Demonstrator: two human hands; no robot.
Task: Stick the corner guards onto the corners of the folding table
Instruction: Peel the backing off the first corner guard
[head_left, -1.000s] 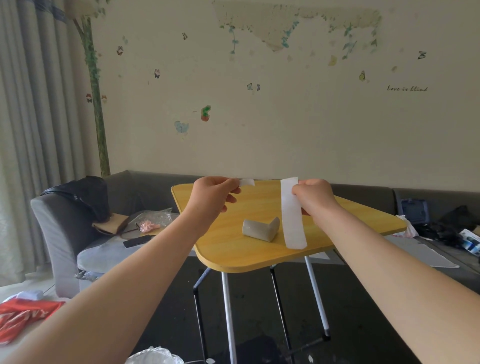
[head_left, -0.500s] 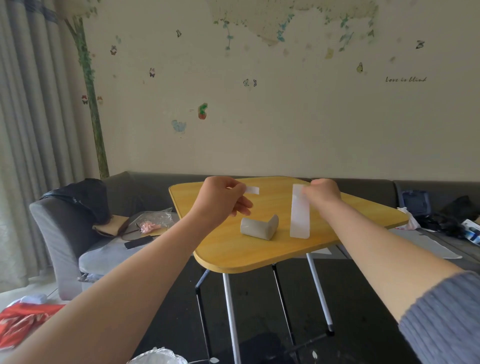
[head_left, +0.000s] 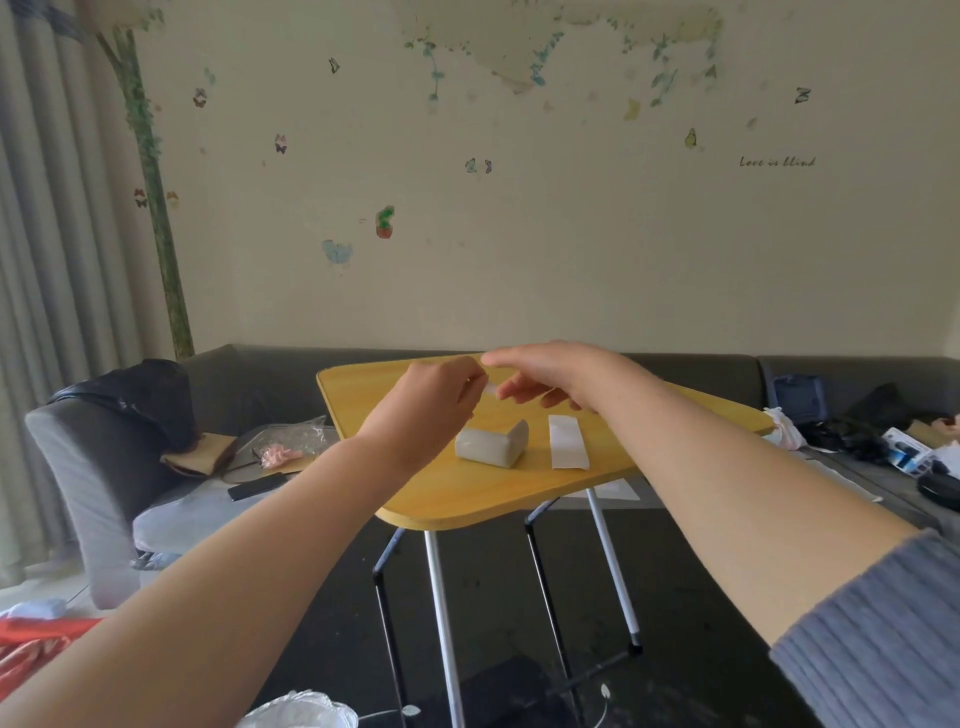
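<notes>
While a small clear strip (head_left: 491, 387) is pinched in the left grip (head_left: 431, 410), right grip (head_left: 550, 379) relaxed alongside, the grey corner guard (head_left: 492, 443) is seen lying on the bench (head_left: 395, 395), bend pointing right, w/ white backing sheet (head_left: 568, 441) beside it.

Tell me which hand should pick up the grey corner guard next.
Probably the right hand: it looks open and hovers above the table, near the corner guard. The left hand pinches a small adhesive piece, so it is busy.

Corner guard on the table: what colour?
Pale grey corner guard, clearest in the head view.
</notes>
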